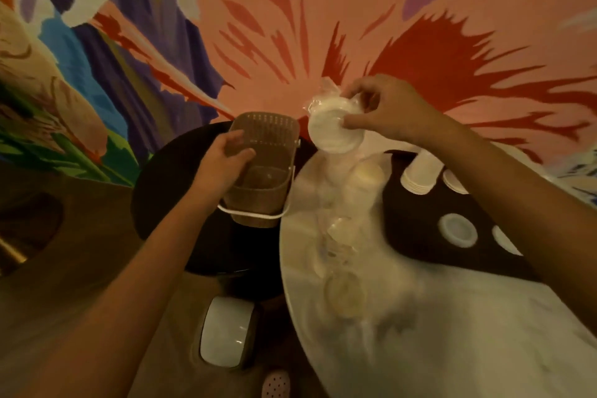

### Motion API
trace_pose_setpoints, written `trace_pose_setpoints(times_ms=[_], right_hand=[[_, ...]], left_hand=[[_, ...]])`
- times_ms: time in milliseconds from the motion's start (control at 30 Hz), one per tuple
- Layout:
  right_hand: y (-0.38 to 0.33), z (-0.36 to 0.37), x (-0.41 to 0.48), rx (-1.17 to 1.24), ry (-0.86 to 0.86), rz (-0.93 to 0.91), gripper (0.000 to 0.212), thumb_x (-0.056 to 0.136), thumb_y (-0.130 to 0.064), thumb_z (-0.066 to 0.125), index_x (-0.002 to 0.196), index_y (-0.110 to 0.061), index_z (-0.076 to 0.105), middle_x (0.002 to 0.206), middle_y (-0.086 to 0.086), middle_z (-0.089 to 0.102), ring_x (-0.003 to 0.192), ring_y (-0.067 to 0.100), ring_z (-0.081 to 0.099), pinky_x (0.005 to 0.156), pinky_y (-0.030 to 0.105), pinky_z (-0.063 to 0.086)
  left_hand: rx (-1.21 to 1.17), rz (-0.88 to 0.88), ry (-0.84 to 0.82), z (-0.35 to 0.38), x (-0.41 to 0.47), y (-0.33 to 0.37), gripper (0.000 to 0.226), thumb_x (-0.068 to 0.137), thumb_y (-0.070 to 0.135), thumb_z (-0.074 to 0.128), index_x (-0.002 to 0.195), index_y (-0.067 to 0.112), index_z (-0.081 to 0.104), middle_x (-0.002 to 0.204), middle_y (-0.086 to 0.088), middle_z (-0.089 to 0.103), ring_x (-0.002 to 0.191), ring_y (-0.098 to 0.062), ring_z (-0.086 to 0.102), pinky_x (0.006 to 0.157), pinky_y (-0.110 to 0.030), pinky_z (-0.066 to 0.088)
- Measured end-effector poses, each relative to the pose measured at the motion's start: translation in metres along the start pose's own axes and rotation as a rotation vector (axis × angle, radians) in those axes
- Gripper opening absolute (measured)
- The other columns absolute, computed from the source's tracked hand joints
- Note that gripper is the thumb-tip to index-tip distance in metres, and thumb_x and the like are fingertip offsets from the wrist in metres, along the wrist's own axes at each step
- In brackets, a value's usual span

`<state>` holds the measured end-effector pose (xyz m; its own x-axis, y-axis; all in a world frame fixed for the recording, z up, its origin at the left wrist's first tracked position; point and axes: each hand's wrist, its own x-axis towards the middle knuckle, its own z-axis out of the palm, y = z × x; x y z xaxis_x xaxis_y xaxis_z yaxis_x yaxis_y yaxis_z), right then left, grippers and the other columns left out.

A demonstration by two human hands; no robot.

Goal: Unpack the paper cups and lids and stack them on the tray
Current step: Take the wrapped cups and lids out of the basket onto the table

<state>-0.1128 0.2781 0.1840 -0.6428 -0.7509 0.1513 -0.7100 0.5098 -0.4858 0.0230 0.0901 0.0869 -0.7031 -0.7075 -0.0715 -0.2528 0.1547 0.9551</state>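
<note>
My right hand (384, 110) pinches a stack of white lids (332, 132) still wrapped in clear plastic, held up above the table. My left hand (223, 161) grips the near-left rim of a translucent brown basket tray (274, 132) with a white handle, tilted up off the dark round stool. A stack of white paper cups (420, 174) lies on its side on the dark tabletop to the right. Loose white lids (457, 229) lie flat near it. Clear plastic wrapping (342, 236) trails down from the held lids over the white surface.
A white marbled round table (452, 333) fills the lower right. The dark round stool (181, 191) sits under the basket. A white rounded object (226, 333) lies on the floor below. A colourful mural covers the wall behind.
</note>
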Motion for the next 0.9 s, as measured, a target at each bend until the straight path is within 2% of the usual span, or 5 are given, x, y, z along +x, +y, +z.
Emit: trace_pose_setpoints(times_ms=[233,400,667,800,900], right_hand=[[0.059,-0.04,-0.089,0.114,0.038,0.124,0.035,0.075,-0.024,0.073,0.106,-0.022,0.06,0.102,0.001,0.053,0.077,0.01,0.048,0.061,0.015,0.036],[0.107,-0.037,-0.157,0.289,-0.038,0.237,0.032,0.077,-0.022,0.072,0.106,-0.021,0.058,0.089,-0.006,0.053,0.075,0.004,0.048,0.062,0.015,0.038],[0.179,0.032,-0.234,0.223,-0.292,0.433,0.042,0.078,-0.023,0.071,0.116,-0.011,0.058,0.11,0.009,0.06,0.086,0.015,0.056,0.072,0.022,0.047],[0.202,0.056,-0.255,0.257,-0.214,0.551,0.052,0.077,-0.021,0.072,0.122,-0.007,0.051,0.122,0.015,0.056,0.108,0.028,0.056,0.091,0.036,0.048],[0.215,0.069,-0.267,0.38,-0.22,0.677,0.065,0.075,-0.021,0.074,0.13,-0.008,0.041,0.128,0.018,0.052,0.11,0.032,0.057,0.09,0.037,0.05]], left_hand=[[-0.039,0.126,-0.132,0.071,-0.073,0.057,0.019,0.089,0.016,0.057,0.107,0.022,0.061,0.096,0.008,0.061,0.088,-0.003,0.056,0.067,-0.009,0.043],[-0.013,0.144,-0.236,0.117,-0.128,0.075,0.015,0.087,0.022,0.06,0.087,0.037,0.062,0.111,-0.001,0.065,0.104,-0.014,0.059,0.09,-0.027,0.048],[0.152,-0.004,-0.423,0.207,-0.197,0.028,0.015,0.09,0.026,0.056,0.102,0.035,0.059,0.1,0.011,0.062,0.102,-0.012,0.059,0.092,-0.028,0.047],[0.353,-0.057,-0.546,0.241,-0.217,-0.006,0.049,0.085,0.021,0.064,0.13,0.023,0.046,0.122,0.007,0.051,0.108,-0.013,0.053,0.087,-0.023,0.043],[0.491,0.015,-0.63,0.266,-0.228,-0.033,0.078,0.078,0.02,0.072,0.142,0.017,0.027,0.146,-0.003,0.032,0.13,-0.018,0.038,0.103,-0.026,0.035]])
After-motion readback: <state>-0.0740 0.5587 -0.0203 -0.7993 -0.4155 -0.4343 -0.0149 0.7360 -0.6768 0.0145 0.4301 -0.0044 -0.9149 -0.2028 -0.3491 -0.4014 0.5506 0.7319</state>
